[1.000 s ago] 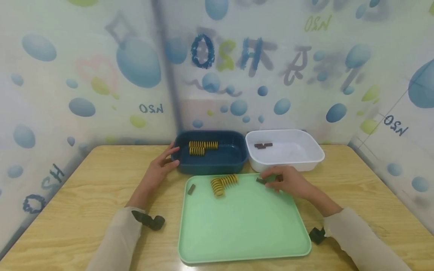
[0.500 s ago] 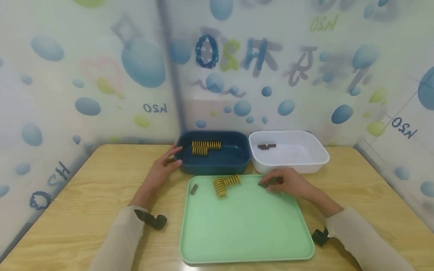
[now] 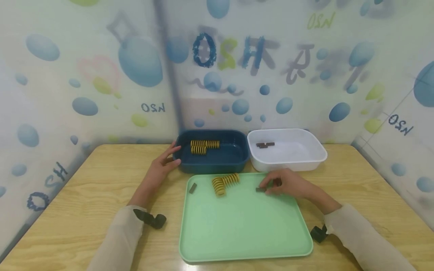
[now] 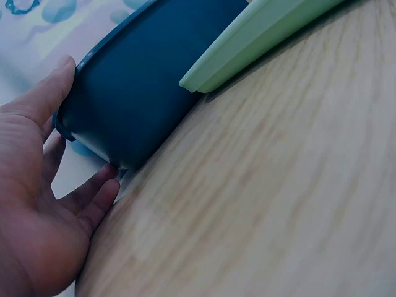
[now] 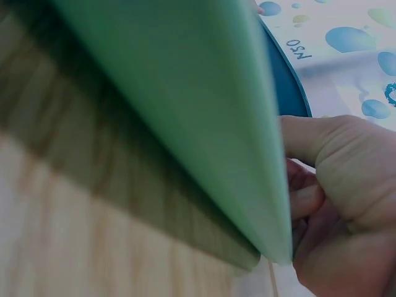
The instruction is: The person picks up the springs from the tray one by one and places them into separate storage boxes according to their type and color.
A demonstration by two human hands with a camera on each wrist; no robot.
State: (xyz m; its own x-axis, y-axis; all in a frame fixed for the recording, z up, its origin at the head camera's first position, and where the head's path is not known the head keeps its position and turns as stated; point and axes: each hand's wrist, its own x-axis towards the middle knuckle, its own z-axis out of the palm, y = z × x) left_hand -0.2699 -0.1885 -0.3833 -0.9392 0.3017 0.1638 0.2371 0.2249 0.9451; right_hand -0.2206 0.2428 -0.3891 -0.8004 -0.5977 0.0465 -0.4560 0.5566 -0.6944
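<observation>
My right hand (image 3: 286, 183) pinches a small dark spring (image 3: 260, 189) at the back right of the green tray (image 3: 244, 226). In the right wrist view the tray's edge hides the spring and some fingertips of the right hand (image 5: 352, 192). Two yellow coil springs (image 3: 225, 183) lie touching near the tray's back edge, and a small dark piece (image 3: 193, 188) lies at its back left. My left hand (image 3: 161, 167) touches the left side of the dark blue bin (image 3: 211, 168) with spread fingers; the left wrist view shows fingertips (image 4: 65, 71) against the bin wall.
Several yellow springs (image 3: 205, 144) lie inside the blue bin. Beside it stands a white bin (image 3: 289, 165) with several small dark pieces (image 3: 265, 145). The wooden table (image 3: 101, 180) meets a patterned wall (image 3: 220, 94) behind the bins.
My right hand has shifted slightly toward the front, and the dark spring beneath its fingertips has moved forward and turned. The left hand stays at the blue bin. The head view shifts a little.
</observation>
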